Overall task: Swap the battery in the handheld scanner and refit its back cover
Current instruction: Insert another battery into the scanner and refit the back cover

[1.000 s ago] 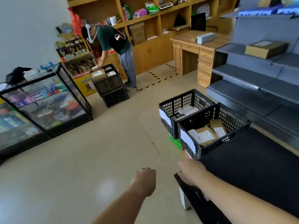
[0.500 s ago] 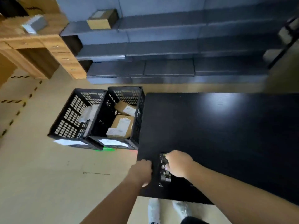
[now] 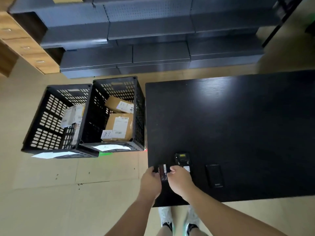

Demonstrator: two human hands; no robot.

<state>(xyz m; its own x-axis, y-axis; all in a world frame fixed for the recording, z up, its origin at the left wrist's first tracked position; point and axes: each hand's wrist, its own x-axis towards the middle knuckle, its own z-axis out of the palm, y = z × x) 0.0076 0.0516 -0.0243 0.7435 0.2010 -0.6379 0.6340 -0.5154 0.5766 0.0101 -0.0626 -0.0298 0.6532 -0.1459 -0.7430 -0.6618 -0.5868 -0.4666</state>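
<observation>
Both my hands hold a flat black battery (image 3: 164, 171) with a red-striped label, just above the near left corner of the black table (image 3: 238, 126). My left hand (image 3: 150, 180) grips its left edge and my right hand (image 3: 179, 180) its right edge. The handheld scanner (image 3: 182, 158) lies face down on the table right behind my right hand, its back open, its lower part hidden by that hand. A black rectangular piece (image 3: 214, 175), apparently the back cover, lies flat to the right of the scanner.
Two black plastic crates (image 3: 56, 116) (image 3: 139, 113) with cardboard parcels stand on the floor against the table's left side. Grey shelving (image 3: 136, 40) runs along the back, a wooden desk (image 3: 20, 41) at far left. My shoes show below the table's near edge.
The view has swung from the room down onto the table. My hands have come together at the table's near left corner, and the battery is now held between them.
</observation>
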